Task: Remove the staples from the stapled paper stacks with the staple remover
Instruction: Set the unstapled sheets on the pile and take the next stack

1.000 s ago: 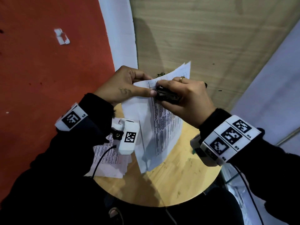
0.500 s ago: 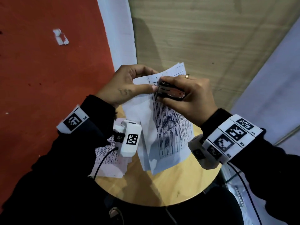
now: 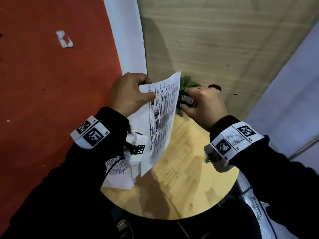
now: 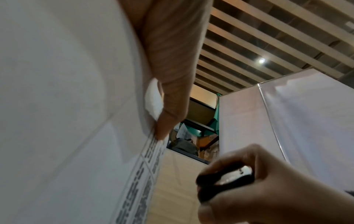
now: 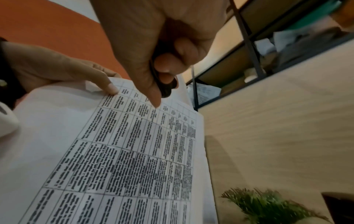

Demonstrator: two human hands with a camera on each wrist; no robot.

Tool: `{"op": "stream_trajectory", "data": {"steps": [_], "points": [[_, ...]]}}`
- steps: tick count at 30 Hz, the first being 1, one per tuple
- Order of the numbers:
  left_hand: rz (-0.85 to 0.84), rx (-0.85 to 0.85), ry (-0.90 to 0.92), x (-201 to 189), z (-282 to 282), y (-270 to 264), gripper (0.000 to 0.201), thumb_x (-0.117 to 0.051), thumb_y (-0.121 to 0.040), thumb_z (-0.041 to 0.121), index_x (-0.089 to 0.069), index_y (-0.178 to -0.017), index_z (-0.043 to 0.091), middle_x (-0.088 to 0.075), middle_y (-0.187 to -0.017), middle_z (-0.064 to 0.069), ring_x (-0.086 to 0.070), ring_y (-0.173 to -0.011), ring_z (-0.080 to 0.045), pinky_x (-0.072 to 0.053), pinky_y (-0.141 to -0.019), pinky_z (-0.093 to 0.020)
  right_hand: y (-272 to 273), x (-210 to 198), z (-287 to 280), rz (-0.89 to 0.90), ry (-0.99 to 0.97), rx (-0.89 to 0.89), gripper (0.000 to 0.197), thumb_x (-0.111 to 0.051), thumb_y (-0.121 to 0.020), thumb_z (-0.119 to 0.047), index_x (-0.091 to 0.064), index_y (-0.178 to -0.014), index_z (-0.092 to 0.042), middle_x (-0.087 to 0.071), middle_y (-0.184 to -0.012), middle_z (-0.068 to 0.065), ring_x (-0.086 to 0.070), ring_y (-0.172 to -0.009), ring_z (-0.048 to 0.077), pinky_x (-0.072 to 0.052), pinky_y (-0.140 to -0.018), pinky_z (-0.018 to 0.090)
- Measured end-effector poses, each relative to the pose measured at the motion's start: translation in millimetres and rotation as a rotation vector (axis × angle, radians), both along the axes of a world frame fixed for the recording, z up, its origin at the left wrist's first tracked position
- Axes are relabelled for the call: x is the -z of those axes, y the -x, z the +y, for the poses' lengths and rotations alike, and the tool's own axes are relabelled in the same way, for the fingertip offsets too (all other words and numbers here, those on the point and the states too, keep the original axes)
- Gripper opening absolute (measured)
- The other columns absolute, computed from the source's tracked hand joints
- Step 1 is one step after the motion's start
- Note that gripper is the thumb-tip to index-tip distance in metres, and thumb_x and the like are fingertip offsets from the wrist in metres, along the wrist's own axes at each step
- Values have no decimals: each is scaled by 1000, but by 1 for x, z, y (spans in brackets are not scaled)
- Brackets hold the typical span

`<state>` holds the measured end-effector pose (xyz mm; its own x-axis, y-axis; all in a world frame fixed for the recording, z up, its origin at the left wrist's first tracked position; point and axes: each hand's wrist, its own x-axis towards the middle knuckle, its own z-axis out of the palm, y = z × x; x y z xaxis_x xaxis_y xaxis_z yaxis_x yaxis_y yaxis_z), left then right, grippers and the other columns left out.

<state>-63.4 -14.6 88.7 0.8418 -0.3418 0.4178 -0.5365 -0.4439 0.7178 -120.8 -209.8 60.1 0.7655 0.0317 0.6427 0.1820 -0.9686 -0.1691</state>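
My left hand (image 3: 133,94) pinches the top left corner of a printed paper stack (image 3: 160,118), which hangs tilted above the round wooden table (image 3: 186,178). The thumb (image 4: 172,106) presses the sheet's corner in the left wrist view, and the printed table of the paper stack (image 5: 134,151) fills the right wrist view. My right hand (image 3: 202,102) grips the black staple remover (image 3: 187,100), just right of the paper's edge and apart from it. The staple remover (image 4: 226,180) shows between curled fingers; the staple remover (image 5: 166,86) pokes out under the thumb. No staple is visible.
More printed sheets (image 3: 119,175) lie at the table's left edge under my left wrist. A small green plant (image 3: 188,83) stands at the table's far side, behind the paper. A red wall is left, a wood panel ahead, a white partition right.
The right hand with the staple remover has pulled away from the paper's top corner to the right. The left hand has turned the stack more edge-on and upright.
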Motion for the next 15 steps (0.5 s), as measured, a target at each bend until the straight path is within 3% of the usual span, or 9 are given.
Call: {"op": "stream_trajectory", "data": {"steps": [3, 7, 9, 12, 15], "points": [[18, 24, -13, 1, 0, -3, 17, -59, -53, 45, -63, -64, 33, -68, -75, 13, -63, -72, -6, -53, -78, -38, -3, 4, -1, 151, -51, 41, 29, -69, -75, -22, -68, -97, -3, -69, -89, 19, -64, -86, 36, -52, -73, 41], [19, 27, -69, 4, -1, -9, 24, -65, -60, 37, -72, -80, 26, -71, -79, 7, -63, -71, -10, -53, -78, -37, -6, -7, 4, 156, -110, -37, 45, -73, -69, -32, -67, -109, -12, -67, -99, 13, -63, -93, 33, -50, -77, 39], [25, 55, -82, 5, -1, -11, 16, -68, -65, 34, -71, -80, 27, -71, -76, 6, -60, -67, -7, -51, -75, -33, -10, -15, 5, 206, -115, -68, 52, -77, -67, -35, -65, -115, -20, -59, -116, 10, -60, -98, 32, -49, -81, 38], [38, 106, -99, 5, 1, -13, 15, -71, -67, 39, -71, -78, 29, -67, -68, 17, -57, -64, 4, -45, -69, -23, -12, -21, 9, 297, 21, -144, 50, -79, -63, -37, -66, -112, -29, -34, -148, -2, -59, -104, 27, -48, -78, 32], [5, 188, -85, 4, 4, -14, 17, -79, -72, 25, -73, -87, 21, -66, -76, 20, -54, -67, 19, -41, -69, -10, -14, -21, 12, 406, 153, -192, 47, -79, -61, -38, -66, -106, -32, -16, -155, -15, -58, -110, 22, -44, -75, 29]]}}
